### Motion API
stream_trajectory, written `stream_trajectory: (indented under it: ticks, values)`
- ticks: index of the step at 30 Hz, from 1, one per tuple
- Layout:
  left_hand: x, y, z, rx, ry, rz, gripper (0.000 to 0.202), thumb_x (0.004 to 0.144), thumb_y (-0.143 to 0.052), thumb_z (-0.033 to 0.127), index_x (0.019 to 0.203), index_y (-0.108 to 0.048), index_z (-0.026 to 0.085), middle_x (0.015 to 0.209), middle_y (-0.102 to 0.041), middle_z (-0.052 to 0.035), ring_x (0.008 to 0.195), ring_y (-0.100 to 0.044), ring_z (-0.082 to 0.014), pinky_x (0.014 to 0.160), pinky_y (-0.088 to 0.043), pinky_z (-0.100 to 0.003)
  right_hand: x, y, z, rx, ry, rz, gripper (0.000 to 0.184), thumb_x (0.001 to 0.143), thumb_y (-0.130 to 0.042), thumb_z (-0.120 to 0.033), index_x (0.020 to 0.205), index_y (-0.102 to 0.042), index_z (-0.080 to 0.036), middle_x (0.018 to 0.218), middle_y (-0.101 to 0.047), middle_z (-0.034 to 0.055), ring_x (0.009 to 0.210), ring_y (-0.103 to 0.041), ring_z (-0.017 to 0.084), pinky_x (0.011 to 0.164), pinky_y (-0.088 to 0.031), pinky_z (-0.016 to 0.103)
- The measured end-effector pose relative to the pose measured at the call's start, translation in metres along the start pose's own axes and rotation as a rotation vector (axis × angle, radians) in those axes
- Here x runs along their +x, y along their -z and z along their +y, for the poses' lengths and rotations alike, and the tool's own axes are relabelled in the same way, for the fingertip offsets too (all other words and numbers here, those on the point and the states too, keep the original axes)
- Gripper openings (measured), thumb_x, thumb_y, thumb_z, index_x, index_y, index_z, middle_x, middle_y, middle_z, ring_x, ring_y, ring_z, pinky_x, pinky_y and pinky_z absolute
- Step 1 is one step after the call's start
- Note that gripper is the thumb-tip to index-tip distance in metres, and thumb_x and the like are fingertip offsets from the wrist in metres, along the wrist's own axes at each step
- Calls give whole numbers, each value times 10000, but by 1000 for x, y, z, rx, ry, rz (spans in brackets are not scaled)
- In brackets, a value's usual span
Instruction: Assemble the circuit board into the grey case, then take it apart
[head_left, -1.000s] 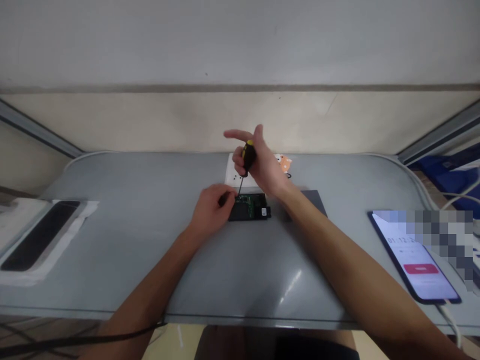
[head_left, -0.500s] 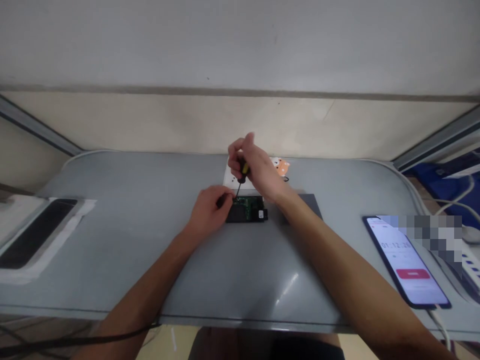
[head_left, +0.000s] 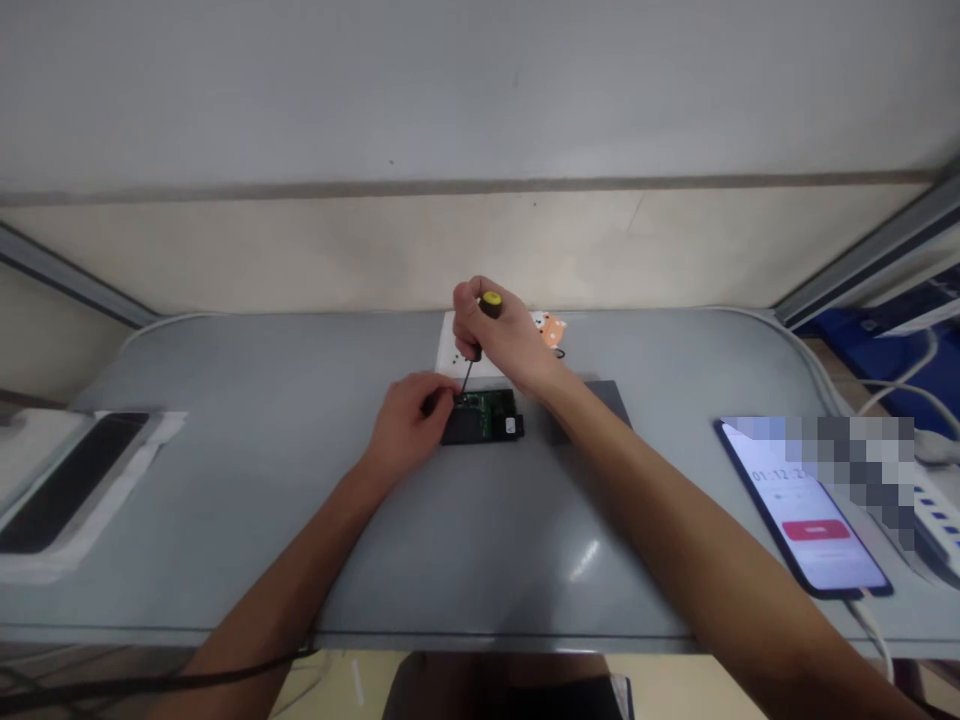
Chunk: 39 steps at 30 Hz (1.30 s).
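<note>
A small black device with an exposed green circuit board (head_left: 484,417) lies in the middle of the grey table (head_left: 465,520). My right hand (head_left: 499,335) is closed round a yellow-and-black screwdriver (head_left: 480,335), held nearly upright with its tip on the board's left corner. My left hand (head_left: 409,420) rests on the table with its fingers curled against the device's left end, steadying it.
A white sheet (head_left: 454,352) and an orange-and-white sticker (head_left: 551,328) lie behind the device. A dark flat panel (head_left: 604,402) sits to its right. A lit phone (head_left: 810,515) with a cable lies at the right, another dark phone on white wrapping (head_left: 71,485) at the left.
My right hand's outstretched fingers have closed round the screwdriver handle and turned on it. The left hand and the device have stayed put; the view has shifted slightly.
</note>
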<state>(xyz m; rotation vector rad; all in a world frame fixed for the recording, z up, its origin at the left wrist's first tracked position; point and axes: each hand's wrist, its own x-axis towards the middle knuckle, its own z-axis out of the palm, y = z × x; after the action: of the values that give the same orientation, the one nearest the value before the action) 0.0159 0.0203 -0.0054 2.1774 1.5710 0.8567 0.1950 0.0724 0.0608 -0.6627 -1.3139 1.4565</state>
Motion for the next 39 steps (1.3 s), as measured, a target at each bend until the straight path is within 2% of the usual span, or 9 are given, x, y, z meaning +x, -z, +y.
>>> stream_trajectory:
  ticks: [4,6,13,16,21,25,29,35,39]
  values:
    - [0,1,1,-16,-3,4,228,970,-501,280,935,-721,229,925,-765,-20,869,-680,-218,857,-497,-378,1,2,-2,73,12,-101,596,972,-436,-777,1022,-685,-238,755,-486,-5,702,-501,141,669,-445,284]
    - [-1,1,1,-28,-20,2,220,971,-504,269,923,-715,228,911,-759,-14,856,-679,-211,849,-495,-367,0,2,-5,84,-1,-147,510,970,-534,-707,988,-714,-229,814,-520,4,776,-542,139,740,-467,279]
    - [-3,1,1,-33,-18,0,232,980,-507,276,970,-735,233,1000,-783,-28,963,-701,-228,939,-497,-392,-5,-4,-4,86,-57,-29,545,794,-797,-656,790,-433,-251,701,-496,-59,598,-493,98,594,-431,260]
    - [-3,0,2,-49,-7,-7,237,979,-500,272,978,-733,229,1000,-784,-34,961,-702,-230,940,-492,-400,-2,-4,1,51,-10,14,499,845,-722,-703,858,-508,-253,651,-414,-70,558,-392,94,555,-369,260]
    - [-2,1,2,-58,-18,-7,216,971,-509,257,929,-718,223,941,-768,-25,907,-687,-225,890,-485,-391,0,-4,-1,131,-41,-45,502,913,-608,-729,983,-658,-234,770,-512,-16,701,-530,124,664,-447,276]
    - [-2,2,3,-53,-32,-7,225,982,-504,265,928,-718,221,937,-770,-23,902,-687,-223,887,-488,-389,-6,-6,-7,120,-71,-93,455,852,-774,-601,807,-509,-234,861,-597,-5,838,-632,143,765,-490,285]
    - [-3,2,3,-49,-40,-9,233,989,-503,277,945,-726,227,970,-780,-25,919,-697,-223,898,-497,-386,-8,-6,-8,18,-40,-48,513,850,-774,-618,816,-411,-257,674,-458,-66,580,-476,105,599,-401,272]
    - [-2,0,0,-41,-27,5,219,977,-508,261,930,-720,230,946,-774,-19,915,-693,-224,894,-488,-384,-1,0,-6,118,-32,-137,484,958,-555,-713,972,-658,-240,821,-509,1,725,-541,134,697,-464,291]
    - [-2,0,0,-41,-21,15,215,971,-513,262,914,-719,231,917,-765,-15,879,-676,-217,872,-480,-379,-2,3,-4,227,-36,-143,357,890,-763,-541,872,-598,-225,930,-579,9,877,-639,143,768,-487,279]
